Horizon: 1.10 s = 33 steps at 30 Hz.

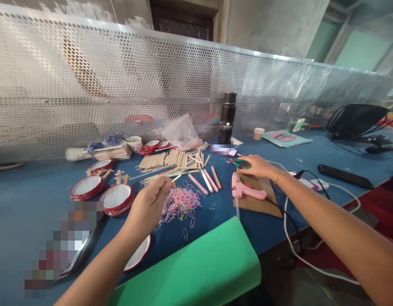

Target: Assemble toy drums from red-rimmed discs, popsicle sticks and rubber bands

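Note:
My left hand [153, 197] is closed in a pinch on a thin pale stick [176, 178], whose tip pokes out past the fingers. Below it lies a loose pile of small pastel rubber bands [182, 203]. On the right, my right hand [257, 165] has its fingers closed around the teal handles of small pliers [242, 163], jaws pointing left; whether they are pliers or cutters is unclear. Just under that hand, a pink hot glue gun [249, 192] rests on a piece of cardboard [261, 207], a clear glue stick protruding toward me.
Wooden craft sticks [173, 159] lie behind several markers [212, 180]. Red-rimmed round pieces [117, 199] stand at left. A black bottle [227, 119] is at the back, before a perforated metal screen [126, 80]. Green sheet [196, 267] covers the front edge; a white cable [288, 238] hangs right.

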Each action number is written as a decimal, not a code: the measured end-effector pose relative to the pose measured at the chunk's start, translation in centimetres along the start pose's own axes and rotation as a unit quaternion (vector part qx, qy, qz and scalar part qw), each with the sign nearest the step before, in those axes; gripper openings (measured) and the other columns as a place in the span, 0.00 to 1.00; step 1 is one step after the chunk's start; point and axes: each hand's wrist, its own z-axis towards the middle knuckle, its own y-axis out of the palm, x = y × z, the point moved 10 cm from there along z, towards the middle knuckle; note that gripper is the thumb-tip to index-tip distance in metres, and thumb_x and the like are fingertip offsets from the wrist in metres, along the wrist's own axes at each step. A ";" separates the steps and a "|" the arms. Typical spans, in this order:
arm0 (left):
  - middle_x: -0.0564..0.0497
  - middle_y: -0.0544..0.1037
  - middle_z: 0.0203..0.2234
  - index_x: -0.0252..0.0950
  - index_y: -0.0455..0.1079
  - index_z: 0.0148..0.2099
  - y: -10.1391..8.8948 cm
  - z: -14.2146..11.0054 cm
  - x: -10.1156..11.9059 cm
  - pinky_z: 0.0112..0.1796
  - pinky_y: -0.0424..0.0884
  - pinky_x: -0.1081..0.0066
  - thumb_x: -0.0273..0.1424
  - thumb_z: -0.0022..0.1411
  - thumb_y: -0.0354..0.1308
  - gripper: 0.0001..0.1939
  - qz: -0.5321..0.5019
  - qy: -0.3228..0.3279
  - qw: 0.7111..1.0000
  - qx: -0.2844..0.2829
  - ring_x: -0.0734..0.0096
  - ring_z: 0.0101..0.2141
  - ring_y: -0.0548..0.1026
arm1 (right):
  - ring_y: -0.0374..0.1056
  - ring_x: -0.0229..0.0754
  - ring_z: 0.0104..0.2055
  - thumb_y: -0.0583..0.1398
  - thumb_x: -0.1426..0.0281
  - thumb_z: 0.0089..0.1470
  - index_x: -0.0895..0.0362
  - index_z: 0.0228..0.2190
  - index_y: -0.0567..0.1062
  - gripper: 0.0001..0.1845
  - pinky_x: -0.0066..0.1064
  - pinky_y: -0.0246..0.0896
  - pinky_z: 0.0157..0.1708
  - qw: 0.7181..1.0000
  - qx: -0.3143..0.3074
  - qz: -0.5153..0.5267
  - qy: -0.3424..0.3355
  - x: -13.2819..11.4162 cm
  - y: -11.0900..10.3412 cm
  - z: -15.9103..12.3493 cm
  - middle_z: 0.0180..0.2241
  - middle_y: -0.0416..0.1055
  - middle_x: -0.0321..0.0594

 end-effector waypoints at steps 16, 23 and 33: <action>0.52 0.77 0.29 0.41 0.68 0.37 1.4 -0.8 2.4 0.34 0.67 0.67 0.42 0.74 0.45 0.17 0.081 0.041 0.994 -0.067 0.64 0.31 0.74 | 0.74 0.53 0.51 0.54 0.70 0.68 0.55 0.49 0.80 0.16 0.49 0.66 0.54 0.949 0.280 0.034 -0.144 -13.5 -13.1 -4.8 0.47 0.81 0.47; 0.49 0.82 0.33 0.41 0.69 0.41 1.5 -1.4 3.6 0.34 0.68 0.66 0.38 0.75 0.44 0.14 0.168 0.093 0.980 -0.056 0.60 0.33 0.79 | 0.70 0.47 0.41 0.54 0.75 0.70 0.60 0.46 0.77 0.11 0.39 0.60 0.41 0.950 0.102 -0.018 -0.294 -28.7 -4.5 -8.0 0.41 0.79 0.46; 0.49 0.80 0.26 0.41 0.68 0.34 1.6 -1.6 4.2 0.27 0.62 0.67 0.32 0.75 0.45 0.16 0.315 0.111 0.941 -0.060 0.60 0.27 0.78 | 0.68 0.46 0.35 0.53 0.79 0.67 0.60 0.37 0.75 0.11 0.38 0.51 0.33 0.957 0.079 -0.061 -0.273 -30.0 -1.7 -6.4 0.35 0.76 0.44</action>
